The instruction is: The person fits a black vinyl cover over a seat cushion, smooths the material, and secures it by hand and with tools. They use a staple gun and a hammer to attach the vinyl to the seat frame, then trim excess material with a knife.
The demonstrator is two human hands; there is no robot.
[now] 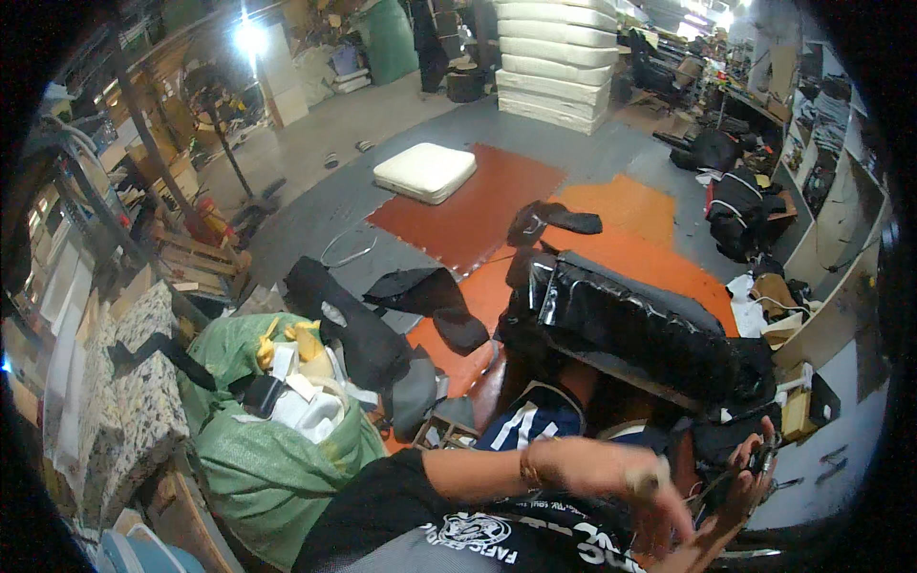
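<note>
Scissors (761,460) in right hand (740,492)

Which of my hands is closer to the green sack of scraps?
Left. The left hand sits nearer the middle, closer to the green sack at lower left; the right hand is farther right, holding a small dark tool.

Glaring lamp (250,38) upper left; fisheye black rim; moving hands blurred.

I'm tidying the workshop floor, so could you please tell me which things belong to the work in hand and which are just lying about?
In hand:
left hand
right hand on a small dark tool
glossy black padded cushion

Lying about:
square cream cushion
green woven sack
stacked cream mattresses
</note>
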